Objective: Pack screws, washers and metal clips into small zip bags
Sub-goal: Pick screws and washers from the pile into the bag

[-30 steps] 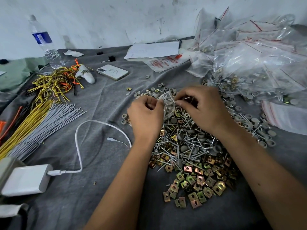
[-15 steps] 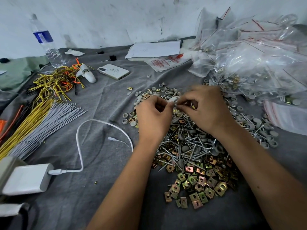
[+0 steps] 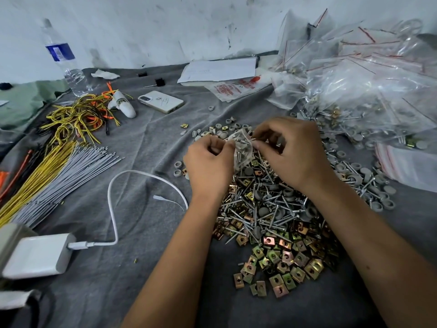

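Observation:
A small clear zip bag (image 3: 243,150) holding screws and grey washers hangs between both hands above the parts heap. My left hand (image 3: 209,166) pinches its left top edge and my right hand (image 3: 293,152) pinches the right top edge. Below them lies a pile of silver screws (image 3: 262,204) mixed with grey washers. Brass-coloured metal clips (image 3: 281,259) spread out nearer to me. More grey washers (image 3: 369,183) lie scattered to the right and behind the hands.
A heap of filled zip bags (image 3: 369,91) fills the back right, with empty bags (image 3: 406,166) at the right edge. A phone (image 3: 160,101), water bottle (image 3: 62,60), wire bundles (image 3: 54,171), a white charger (image 3: 37,255) and its cable (image 3: 113,204) occupy the left.
Both hands shifted slightly and the bag between them hangs lower and more spread out than half a second ago, its contents now visible; they still pinch its top edge.

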Available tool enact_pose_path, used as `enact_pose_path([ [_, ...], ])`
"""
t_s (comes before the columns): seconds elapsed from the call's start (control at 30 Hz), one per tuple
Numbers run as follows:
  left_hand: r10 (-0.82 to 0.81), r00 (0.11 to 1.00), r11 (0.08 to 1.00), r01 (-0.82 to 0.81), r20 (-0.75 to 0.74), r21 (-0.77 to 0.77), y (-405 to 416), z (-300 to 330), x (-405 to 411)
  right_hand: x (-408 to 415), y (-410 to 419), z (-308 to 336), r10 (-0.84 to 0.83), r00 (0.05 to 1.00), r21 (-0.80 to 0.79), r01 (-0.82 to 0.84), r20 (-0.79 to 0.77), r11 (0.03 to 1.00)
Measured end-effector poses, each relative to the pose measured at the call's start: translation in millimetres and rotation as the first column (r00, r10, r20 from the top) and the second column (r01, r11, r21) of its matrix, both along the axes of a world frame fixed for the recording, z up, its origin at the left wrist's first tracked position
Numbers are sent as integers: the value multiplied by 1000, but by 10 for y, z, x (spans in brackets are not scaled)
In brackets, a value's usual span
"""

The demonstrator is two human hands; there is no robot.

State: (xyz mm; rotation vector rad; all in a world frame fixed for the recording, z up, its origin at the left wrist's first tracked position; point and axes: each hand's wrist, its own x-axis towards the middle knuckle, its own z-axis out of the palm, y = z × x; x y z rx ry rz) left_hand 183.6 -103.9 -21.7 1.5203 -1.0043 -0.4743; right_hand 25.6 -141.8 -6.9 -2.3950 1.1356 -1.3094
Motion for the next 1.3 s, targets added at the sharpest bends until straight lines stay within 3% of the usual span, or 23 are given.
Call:
enact_pose_path([
  [0.07,19,999,1000,-19,-32,-9,-1,2,21,-45,-11,7,39,998,46,-37,-47,998],
  [0.13,51,998,999,-51,-36,-12,5,6,38,-109,-44,13,116,974,183,-80,-196,980],
  [0.27,72,997,997,-72,-39,-11,6,15,46,-117,-76,7,235,846,368,-50,-478,929],
  [0.6,72,997,997,-72,-7,-16,-1,15,45,-91,-46,-21,305,856,401,-127,-418,907],
  [0.8,72,997,997,-72,-16,-22,10,14,37,8,9,8,217,789,360,7,-575,933],
  [1.07,74,997,997,-75,-23,-9,1,3,50,4,21,29,320,889,412,-170,-328,895],
  [1.23,70,998,998,-70,-3,1,8,9,50,-42,2,15,168,982,327,-186,81,926],
  [1.3,42,999,999,-42,7,7,6,15,49,-44,-2,17,118,981,285,-158,152,946],
])
